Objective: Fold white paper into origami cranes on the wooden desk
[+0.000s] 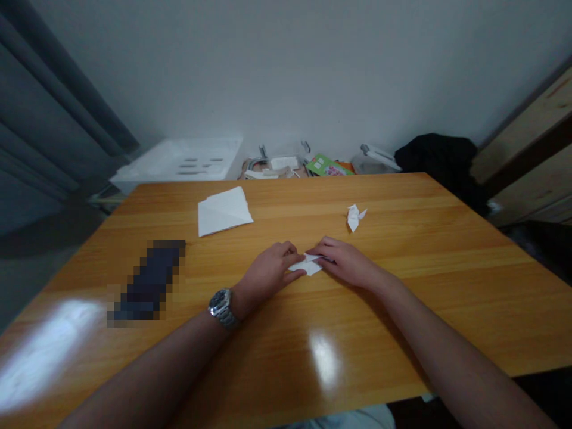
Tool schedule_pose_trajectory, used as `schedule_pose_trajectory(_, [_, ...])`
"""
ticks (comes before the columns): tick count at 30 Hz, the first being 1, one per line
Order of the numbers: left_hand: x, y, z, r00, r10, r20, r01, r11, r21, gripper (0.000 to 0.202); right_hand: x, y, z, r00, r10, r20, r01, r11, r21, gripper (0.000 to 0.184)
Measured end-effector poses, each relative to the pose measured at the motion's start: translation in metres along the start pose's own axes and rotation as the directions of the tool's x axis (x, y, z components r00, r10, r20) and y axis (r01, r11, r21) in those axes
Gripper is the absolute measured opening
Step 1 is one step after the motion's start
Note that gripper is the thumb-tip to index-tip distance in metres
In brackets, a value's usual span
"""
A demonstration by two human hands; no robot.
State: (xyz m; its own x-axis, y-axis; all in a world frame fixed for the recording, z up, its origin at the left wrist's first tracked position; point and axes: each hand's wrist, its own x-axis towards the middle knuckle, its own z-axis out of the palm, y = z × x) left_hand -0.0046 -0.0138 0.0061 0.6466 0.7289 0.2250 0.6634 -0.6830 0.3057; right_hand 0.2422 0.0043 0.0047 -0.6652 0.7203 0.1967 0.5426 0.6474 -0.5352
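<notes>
A small piece of folded white paper (pixel 311 266) lies at the middle of the wooden table, between both hands. My left hand (pixel 271 269) is closed on its left end, thumb and fingers pinching it; a metal watch (pixel 221 304) is on that wrist. From the other side my right hand (pixel 342 260) grips the right end, its fingertips pressing on the folds. Parts of the paper are hidden under the fingers. Beyond the right hand stands a small folded paper figure (pixel 354 218) with pointed ends. A stack of white paper sheets (pixel 224 211) lies farther back on the left.
A dark, pixelated flat object (pixel 149 280) lies on the left of the wooden table (pixel 277 345). Behind the table's far edge are a white plastic bin (pixel 187 158), a green booklet (pixel 328 165) and assorted clutter. Black cloth (pixel 435 155) hangs at the back right.
</notes>
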Motion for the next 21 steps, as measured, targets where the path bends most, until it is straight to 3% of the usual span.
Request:
schedule_pose_trajectory(11, [0.0005,-0.0002,-0.0002,1.000,0.019,-0.007,-0.019,1.000,0.025,0.033,0.0018,-0.0051,0.0034,0.991,0.108,-0.073,-0.106,0.994,0.039,0.018])
schedule_pose_trajectory(21, [0.0014,0.0019,-0.0003,1.000,0.013,-0.026,-0.012,1.000,0.001,0.035,0.0032,-0.0050,0.0060,0.986,0.118,-0.121,-0.109,0.991,0.079,0.015])
